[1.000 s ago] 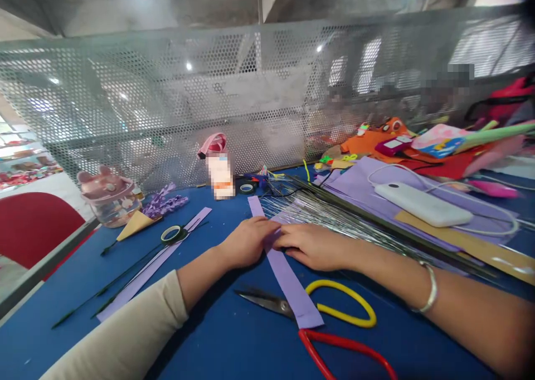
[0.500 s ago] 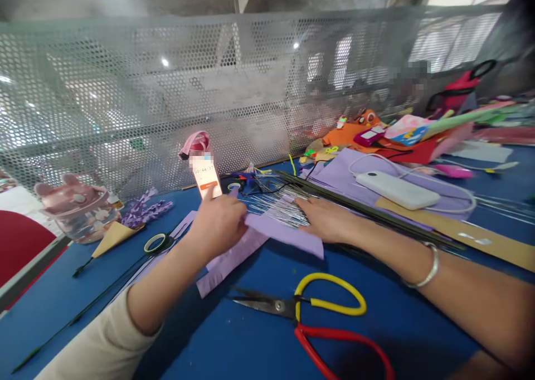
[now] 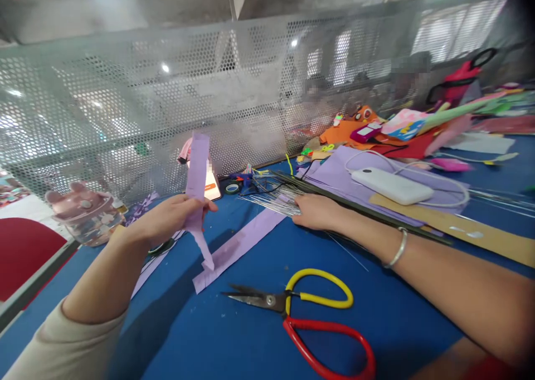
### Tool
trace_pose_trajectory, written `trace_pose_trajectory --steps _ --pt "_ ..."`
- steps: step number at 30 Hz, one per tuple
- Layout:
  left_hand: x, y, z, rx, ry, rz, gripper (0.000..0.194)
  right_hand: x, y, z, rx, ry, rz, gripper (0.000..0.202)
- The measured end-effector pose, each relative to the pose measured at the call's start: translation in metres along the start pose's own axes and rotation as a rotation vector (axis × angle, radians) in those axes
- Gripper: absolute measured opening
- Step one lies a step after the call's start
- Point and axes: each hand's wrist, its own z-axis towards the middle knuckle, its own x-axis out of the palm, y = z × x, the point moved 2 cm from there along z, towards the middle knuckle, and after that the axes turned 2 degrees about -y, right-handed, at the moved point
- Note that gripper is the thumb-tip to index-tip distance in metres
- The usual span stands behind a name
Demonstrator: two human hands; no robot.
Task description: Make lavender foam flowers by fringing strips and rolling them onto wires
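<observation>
My left hand (image 3: 167, 219) grips a strip of purple crepe paper (image 3: 197, 168), raised upright above the table, its torn-looking lower end hanging beneath the fingers. Beneath it, a second purple paper strip (image 3: 244, 242) lies slantwise on the blue table (image 3: 234, 341). Over a loose bundle of thin silvery wires (image 3: 273, 200) rests my right hand (image 3: 315, 212), fingers curled around some wire ends; the fingertips are partly hidden. Nearer to me lie scissors (image 3: 270, 301) with one yellow and one red handle, blades apart and pointing left.
A lit phone (image 3: 212, 186) leans behind the left hand, with a roll of dark tape (image 3: 233, 187) nearby. A pink-lidded cup (image 3: 90, 215) stands at left. To the right are a white power bank (image 3: 390, 186) with cable, purple sheets (image 3: 334, 168) and a brown strip (image 3: 493, 243).
My left hand has moved left, lifting one purple strip off the wires and turning it upright. My right hand's spread fingers have curled in on the wires.
</observation>
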Motion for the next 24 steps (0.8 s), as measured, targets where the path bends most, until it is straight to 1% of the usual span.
trace_pose_trajectory --steps 2,3,5,7,9,10,11,12,14,15,17,18,19,21,23,24 --pt "0.001 -0.001 -0.002 -0.002 0.042 -0.022 0.036 0.001 0.001 -0.001 -0.017 -0.037 -0.023 0.039" --pt "-0.001 -0.002 -0.004 -0.002 0.091 -0.014 0.04 0.001 0.001 -0.001 -0.029 -0.05 -0.033 0.041" --pt "-0.009 -0.003 -0.007 -0.021 0.221 0.008 0.041 0.002 0.002 -0.002 -0.043 -0.06 -0.044 0.048" --pt "-0.022 -0.002 -0.007 -0.067 0.336 -0.01 0.037 0.001 0.002 -0.002 -0.042 -0.059 -0.052 0.052" --pt "-0.028 0.001 -0.002 -0.099 0.376 -0.077 0.037 -0.001 0.001 -0.001 -0.043 -0.054 -0.07 0.05" --pt "-0.025 0.003 0.003 -0.102 0.373 -0.114 0.039 -0.002 0.001 0.0 -0.044 -0.048 -0.081 0.047" --pt "-0.018 0.006 0.008 -0.094 0.359 -0.139 0.04 -0.002 0.001 0.001 -0.049 -0.042 -0.092 0.044" --pt "-0.005 0.01 0.014 -0.09 0.346 -0.127 0.039 -0.003 0.001 0.001 -0.051 -0.035 -0.101 0.04" --pt "0.032 0.019 0.026 -0.055 0.26 -0.032 0.033 -0.004 0.001 0.002 -0.058 -0.031 -0.109 0.034" --pt "0.052 0.023 0.031 -0.011 0.198 0.061 0.031 -0.004 0.001 0.002 -0.061 -0.035 -0.108 0.031" --pt "0.088 0.03 0.037 0.12 0.046 0.269 0.026 -0.005 0.003 0.002 -0.067 -0.039 -0.107 0.027" --pt "0.101 0.034 0.039 0.159 -0.074 0.346 0.025 -0.005 0.004 0.002 -0.063 -0.04 -0.111 0.026" --pt "0.11 0.036 0.039 0.212 -0.194 0.407 0.027 -0.004 0.005 0.002 -0.059 -0.041 -0.118 0.026" --pt "0.119 0.038 0.037 0.404 -0.346 0.485 0.033 -0.003 0.008 0.003 -0.049 -0.04 -0.141 0.027" --pt "0.12 0.04 0.034 0.558 -0.401 0.527 0.032 -0.002 0.01 0.005 -0.038 -0.04 -0.164 0.027" --pt "0.118 0.041 0.033 0.59 -0.416 0.542 0.029 -0.001 0.01 0.006 -0.033 -0.042 -0.172 0.027"
